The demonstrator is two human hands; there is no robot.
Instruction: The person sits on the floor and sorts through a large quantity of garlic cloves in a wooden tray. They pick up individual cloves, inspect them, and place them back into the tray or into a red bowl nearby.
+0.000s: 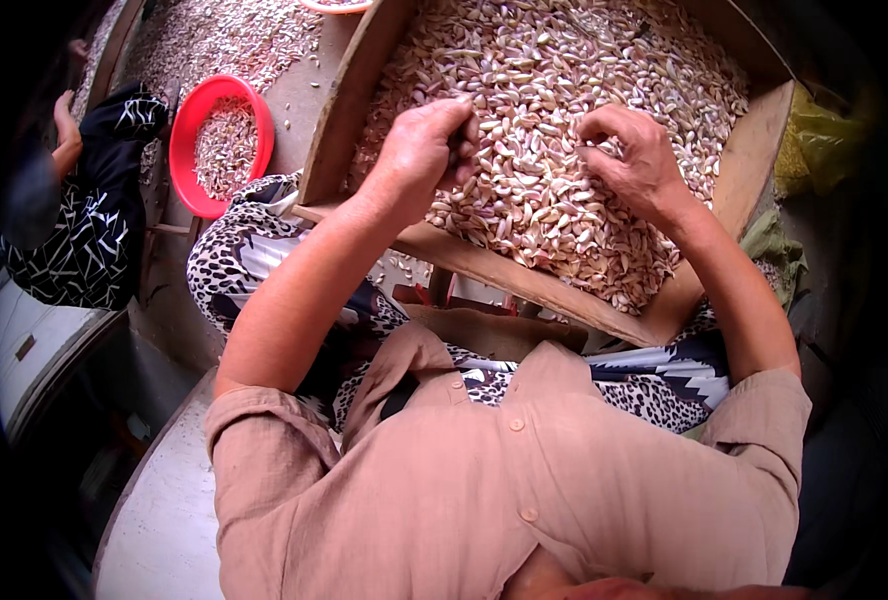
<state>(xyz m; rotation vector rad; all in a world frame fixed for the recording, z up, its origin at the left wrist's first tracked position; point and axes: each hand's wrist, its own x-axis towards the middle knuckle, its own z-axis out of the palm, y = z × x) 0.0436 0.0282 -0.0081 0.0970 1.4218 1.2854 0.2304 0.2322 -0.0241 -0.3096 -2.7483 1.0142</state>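
Note:
Unpeeled garlic cloves (539, 190), pale with purplish streaks, fill a wooden tray (534, 284) in front of me. Over the tray's left part, my left hand (432, 148) is closed, its fingers curled inward; what lies inside them is hidden. My right hand (632, 160) hovers above the cloves further right. Its thumb and bent forefinger come close together, and anything between them is too small to make out. Both hands are apart from each other, with loose cloves between and below them.
To the left, a red plastic basin (182, 150) holds more garlic. Loose cloves (224, 40) spread over the floor behind it. Another person (89, 215) in dark patterned clothing sits at far left. A yellow-green sack (822, 150) lies beyond the tray's right side.

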